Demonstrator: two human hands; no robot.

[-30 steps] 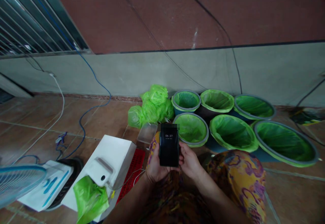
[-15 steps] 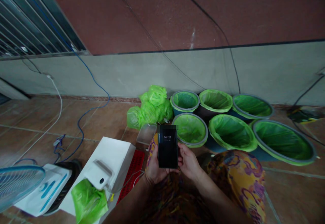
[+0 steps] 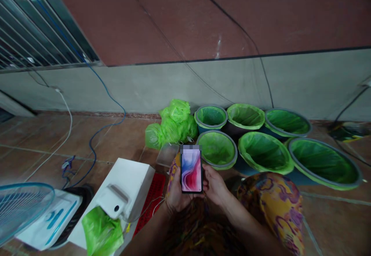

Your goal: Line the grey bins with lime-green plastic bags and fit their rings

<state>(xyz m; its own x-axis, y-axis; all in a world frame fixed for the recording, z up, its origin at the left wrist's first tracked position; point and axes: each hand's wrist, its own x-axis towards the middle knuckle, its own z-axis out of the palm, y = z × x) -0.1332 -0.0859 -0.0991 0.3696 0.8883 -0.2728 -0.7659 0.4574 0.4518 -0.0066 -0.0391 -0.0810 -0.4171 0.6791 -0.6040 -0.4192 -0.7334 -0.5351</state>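
A smartphone [image 3: 191, 173] is held upright in front of my lap, its screen lit with a pink, red and pale purple swirl. My left hand [image 3: 177, 194] wraps around its left side and lower edge. My right hand [image 3: 216, 184] grips the right edge with curled fingers. The phone's top is blurred out. Just beyond it stands a bin [image 3: 216, 149] lined with a green bag, and a clear plastic tray [image 3: 167, 154] lies to its left, partly hidden by my knee.
Several more lined bins [image 3: 265, 151] stand in two rows by the wall. Green bags [image 3: 174, 122] are heaped beside them. At left are a white box [image 3: 131, 171] bearing a white device [image 3: 112, 201] and a green bag [image 3: 101, 231], a red mat [image 3: 150, 198], a fan [image 3: 23, 209] and a blue cable [image 3: 92, 140].
The phone's screen has gone from a dark display with a clock to a bright, colourful picture. Both hands keep their hold in nearly the same place.
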